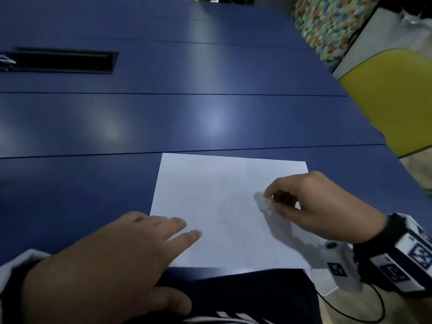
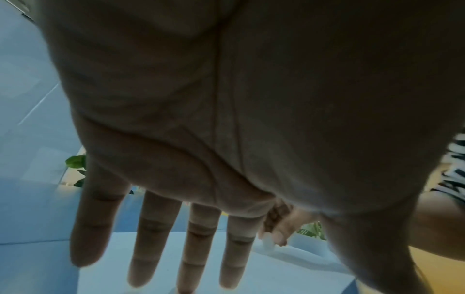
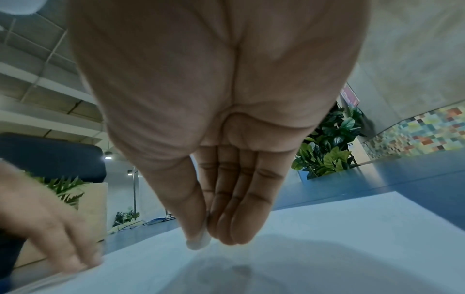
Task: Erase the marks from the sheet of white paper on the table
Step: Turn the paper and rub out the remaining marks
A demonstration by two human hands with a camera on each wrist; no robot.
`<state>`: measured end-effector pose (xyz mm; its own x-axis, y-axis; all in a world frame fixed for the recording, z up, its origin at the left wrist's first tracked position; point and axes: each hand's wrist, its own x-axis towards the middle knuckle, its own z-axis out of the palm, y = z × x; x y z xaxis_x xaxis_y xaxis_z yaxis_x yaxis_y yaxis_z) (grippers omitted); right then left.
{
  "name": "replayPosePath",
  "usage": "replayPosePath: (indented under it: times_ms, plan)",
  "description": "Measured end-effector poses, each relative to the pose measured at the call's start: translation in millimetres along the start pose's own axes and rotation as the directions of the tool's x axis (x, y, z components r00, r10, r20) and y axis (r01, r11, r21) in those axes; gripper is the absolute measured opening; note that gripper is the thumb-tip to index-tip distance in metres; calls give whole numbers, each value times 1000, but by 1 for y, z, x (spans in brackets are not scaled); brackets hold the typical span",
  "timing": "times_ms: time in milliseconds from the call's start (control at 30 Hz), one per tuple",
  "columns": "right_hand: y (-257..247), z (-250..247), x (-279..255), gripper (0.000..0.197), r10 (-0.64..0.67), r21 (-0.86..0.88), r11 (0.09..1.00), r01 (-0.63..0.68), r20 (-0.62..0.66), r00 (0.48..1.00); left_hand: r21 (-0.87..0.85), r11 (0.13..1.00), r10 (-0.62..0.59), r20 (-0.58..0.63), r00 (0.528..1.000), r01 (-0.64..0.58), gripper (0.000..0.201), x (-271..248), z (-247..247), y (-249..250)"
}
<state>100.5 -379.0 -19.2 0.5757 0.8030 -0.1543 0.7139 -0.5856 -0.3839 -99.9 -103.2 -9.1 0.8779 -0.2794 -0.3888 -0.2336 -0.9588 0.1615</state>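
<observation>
A white sheet of paper (image 1: 222, 195) lies on the blue table (image 1: 163, 113) near its front edge; faint grey marks show at its middle. My left hand (image 1: 131, 244) lies flat, fingers straight, with its fingertips (image 1: 189, 232) on the sheet's left near corner. In the left wrist view the straight fingers (image 2: 148, 238) spread over the paper (image 2: 276, 274). My right hand (image 1: 311, 204) pinches a small whitish eraser (image 1: 263, 201) between thumb and fingers over the sheet's right half. In the right wrist view the eraser (image 3: 200, 241) pokes out below the thumb, just above the paper (image 3: 352, 238).
A black cable slot (image 1: 60, 60) is set in the table at the far left. A yellow and white chair (image 1: 392, 94) stands at the right beside a wall of coloured tiles (image 1: 327, 22). Potted plants (image 3: 327, 147) stand past the table's far end.
</observation>
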Motion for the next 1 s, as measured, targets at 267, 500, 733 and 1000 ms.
replayPosePath:
  times_ms: [267, 500, 733, 1000]
  plan:
    - [-14, 13, -5, 15, 4, -111, 994, -1, 30, 1000, 100, 976, -202, 110, 973, 191, 96, 48, -20, -43]
    - [-37, 21, -6, 17, -83, -125, 987, 100, 131, 988, 159, 960, -244, 68, 968, 231, 97, 72, -30, -45]
    - [-32, 13, 21, 12, -85, -114, 989, 94, 76, 993, 95, 960, -272, 96, 958, 263, 121, 93, -25, -53]
    - [-40, 11, 40, 13, -89, -64, 993, 97, 121, 989, 78, 951, -305, 66, 950, 300, 136, 100, -17, -60]
